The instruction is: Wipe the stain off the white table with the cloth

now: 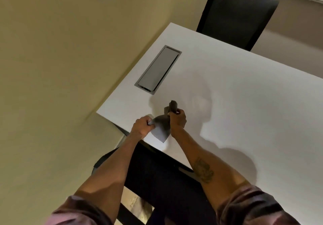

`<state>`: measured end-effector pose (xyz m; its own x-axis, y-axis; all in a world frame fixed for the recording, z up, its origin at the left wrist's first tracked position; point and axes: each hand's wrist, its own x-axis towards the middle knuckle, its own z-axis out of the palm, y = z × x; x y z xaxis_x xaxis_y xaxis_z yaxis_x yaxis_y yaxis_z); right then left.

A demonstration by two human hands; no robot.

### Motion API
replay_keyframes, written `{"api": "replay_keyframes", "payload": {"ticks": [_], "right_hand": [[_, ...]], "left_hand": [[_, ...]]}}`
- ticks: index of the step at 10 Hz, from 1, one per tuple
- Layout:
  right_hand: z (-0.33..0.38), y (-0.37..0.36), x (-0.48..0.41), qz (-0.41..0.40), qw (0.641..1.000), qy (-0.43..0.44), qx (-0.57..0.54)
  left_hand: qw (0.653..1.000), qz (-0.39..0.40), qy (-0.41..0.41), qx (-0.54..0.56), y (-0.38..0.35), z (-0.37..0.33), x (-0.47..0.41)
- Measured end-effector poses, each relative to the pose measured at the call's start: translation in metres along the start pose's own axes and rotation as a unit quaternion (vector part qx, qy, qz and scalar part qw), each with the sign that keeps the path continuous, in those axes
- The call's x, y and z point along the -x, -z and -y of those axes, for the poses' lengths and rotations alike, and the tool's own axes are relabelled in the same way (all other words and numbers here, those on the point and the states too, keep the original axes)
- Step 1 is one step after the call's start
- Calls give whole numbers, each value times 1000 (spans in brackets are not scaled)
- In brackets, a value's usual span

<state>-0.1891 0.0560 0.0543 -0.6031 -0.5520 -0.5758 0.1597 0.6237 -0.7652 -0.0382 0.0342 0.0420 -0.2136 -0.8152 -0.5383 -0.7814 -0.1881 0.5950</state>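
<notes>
A grey cloth (161, 127) hangs between both my hands, just above the near left corner of the white table (244, 93). My left hand (142, 126) pinches its left edge. My right hand (177, 120) grips the other side, with a bunched end of the cloth sticking up past my fingers. A faint roundish mark (199, 102) lies on the tabletop just right of my right hand, inside a shadow; I cannot tell whether it is the stain.
A grey metal cable hatch (158, 70) is set flush in the table near its left edge. A black office chair (236, 14) stands at the far side. Another dark chair (157, 181) sits under the near edge. A beige wall runs along the left.
</notes>
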Motion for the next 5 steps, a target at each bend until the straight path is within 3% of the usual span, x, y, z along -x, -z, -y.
{"api": "replay_keyframes", "payload": {"ticks": [3, 5], "right_hand": [[11, -44, -2, 64, 996, 19, 56], [9, -30, -15, 67, 995, 38, 66]], "left_hand": [[990, -49, 118, -58, 27, 32, -25], [981, -100, 126, -105, 27, 23, -37]]}}
